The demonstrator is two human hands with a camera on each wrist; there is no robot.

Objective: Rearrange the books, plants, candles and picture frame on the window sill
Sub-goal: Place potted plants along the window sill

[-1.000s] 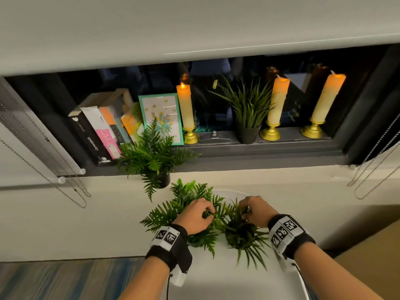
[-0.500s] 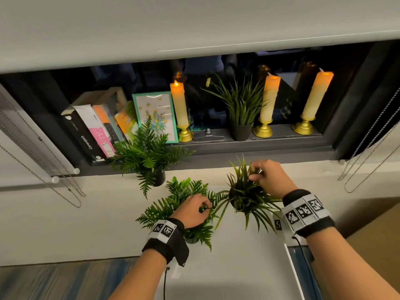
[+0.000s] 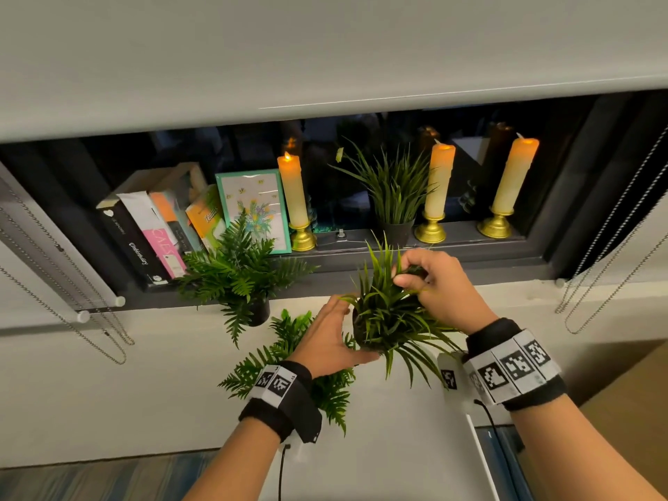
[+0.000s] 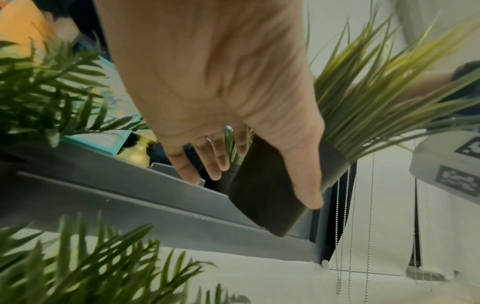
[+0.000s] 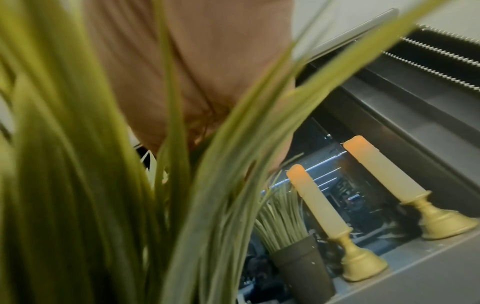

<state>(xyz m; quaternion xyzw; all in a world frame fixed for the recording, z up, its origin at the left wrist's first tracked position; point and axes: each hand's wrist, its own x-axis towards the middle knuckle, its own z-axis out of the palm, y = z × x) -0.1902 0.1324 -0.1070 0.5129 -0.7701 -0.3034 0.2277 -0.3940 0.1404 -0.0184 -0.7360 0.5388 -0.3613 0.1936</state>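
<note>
**Grass plant in transit toward the window sill**

The right hand [image 3: 430, 283] is pinching the upper blades of the grass plant [image 3: 386, 316], fingers curled into the foliage. The left hand [image 3: 325, 338] is reaching in with fingers extended; in the left wrist view its thumb is lying against the side of the dark pot [image 4: 272, 191] while the other fingers are standing straight beyond it, not closed round anything. The plant is hanging in the air, its pot-to-tip axis tilted rather than upright.

All places below are given relative to the window sill [image 3: 452, 254].

- The grass plant is hanging just in front of the sill's front edge, below its level, near its middle.
- On the sill, 3 candles [image 3: 292, 200] are standing on gold bases, a second grass plant [image 3: 394, 197] between 2 of them.
- At the sill's left end the books [image 3: 144, 229] are leaning, the picture frame [image 3: 253, 207] beside them and a fern [image 3: 235, 273] in front.
- A second fern [image 3: 289, 359] is sitting below the sill, under the left wrist.

Judgement: the sill lies forward and up from both hands. The right hand is nearer and is carrying the load; the left is positioned to steady the pot and bring the axis upright before set-down.
</note>
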